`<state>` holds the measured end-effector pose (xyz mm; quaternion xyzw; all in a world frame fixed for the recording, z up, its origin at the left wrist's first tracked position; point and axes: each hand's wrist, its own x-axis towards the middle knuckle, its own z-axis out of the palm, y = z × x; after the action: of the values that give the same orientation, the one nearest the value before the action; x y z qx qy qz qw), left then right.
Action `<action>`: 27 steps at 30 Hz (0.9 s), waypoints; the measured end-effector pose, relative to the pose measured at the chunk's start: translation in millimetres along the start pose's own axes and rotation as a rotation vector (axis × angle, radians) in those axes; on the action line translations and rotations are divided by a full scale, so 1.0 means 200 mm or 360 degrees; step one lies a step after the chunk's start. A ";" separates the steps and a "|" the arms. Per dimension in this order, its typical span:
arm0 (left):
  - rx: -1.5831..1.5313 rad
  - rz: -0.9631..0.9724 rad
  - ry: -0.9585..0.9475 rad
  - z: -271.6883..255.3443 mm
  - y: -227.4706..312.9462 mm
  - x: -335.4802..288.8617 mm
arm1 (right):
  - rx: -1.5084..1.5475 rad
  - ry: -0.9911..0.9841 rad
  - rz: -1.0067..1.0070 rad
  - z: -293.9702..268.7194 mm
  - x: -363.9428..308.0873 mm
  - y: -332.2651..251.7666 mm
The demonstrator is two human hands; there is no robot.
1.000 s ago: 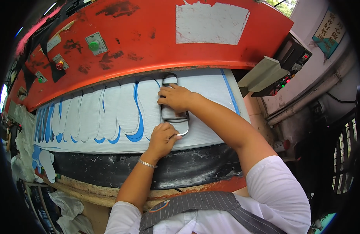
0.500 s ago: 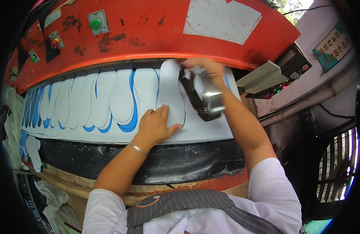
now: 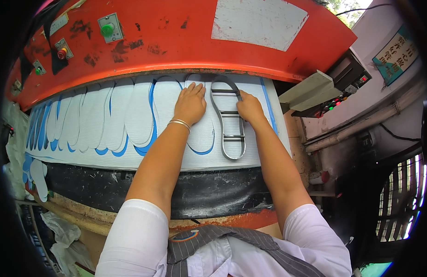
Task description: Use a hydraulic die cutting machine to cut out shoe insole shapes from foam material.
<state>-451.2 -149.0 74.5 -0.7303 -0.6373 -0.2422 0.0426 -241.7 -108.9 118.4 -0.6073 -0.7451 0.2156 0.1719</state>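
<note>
My left hand lies flat on a cut white insole, its fingers stretched toward the insole's far end. A blue edge shows under that insole's near end. To the right, my right hand grips the outer side of a sole-shaped metal cutting die with crossbars. The die rests on the ribbed white sheet, its length pointing away from me. Left of my hands, several more cut insoles lie in an overlapping row, white on top with blue undersides.
A red machine beam with green and red buttons spans the far side. A black padded edge runs along the front. At right stands a control box with lit buttons. Loose insoles hang at the left corner.
The die, tilted and blurred in my right hand before, now sits flat on the sheet. My left hand has moved farther away along the insole, which now lies flat beside the row.
</note>
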 end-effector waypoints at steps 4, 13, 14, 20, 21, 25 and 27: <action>0.0024 -0.0072 -0.0068 -0.02 -0.02 -0.03 | -0.0015 0.0016 0.0080 0.03 -0.05 -0.14; 0.0025 0.0004 0.0050 -0.02 -0.03 0.01 | -0.0134 -0.0066 -0.0800 0.09 -0.56 0.06; 0.0002 0.0017 0.0099 -0.02 -0.03 0.02 | -0.0125 -0.0020 -0.0801 0.09 -0.55 0.04; 0.0012 0.0005 0.0129 -0.09 -0.11 0.07 | -0.0120 -0.0023 -0.0763 0.11 -0.49 -0.04; -0.0004 -0.0054 -0.0070 -0.14 -0.09 0.09 | -0.0149 -0.0095 -0.0719 0.09 -0.47 -0.05; -0.0340 -0.0047 -0.0169 -0.30 -0.18 -0.01 | -0.0309 -0.0407 -0.0583 -0.05 -0.46 -0.15; -0.1084 0.0066 0.0192 -0.47 -0.28 -0.14 | -0.0321 -0.0103 -0.0612 -0.15 -0.53 -0.20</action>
<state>-534.3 -198.9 131.0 -0.6999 -0.5011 -0.4828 -0.1612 -238.6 -217.1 165.9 -0.4608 -0.8702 0.1225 0.1241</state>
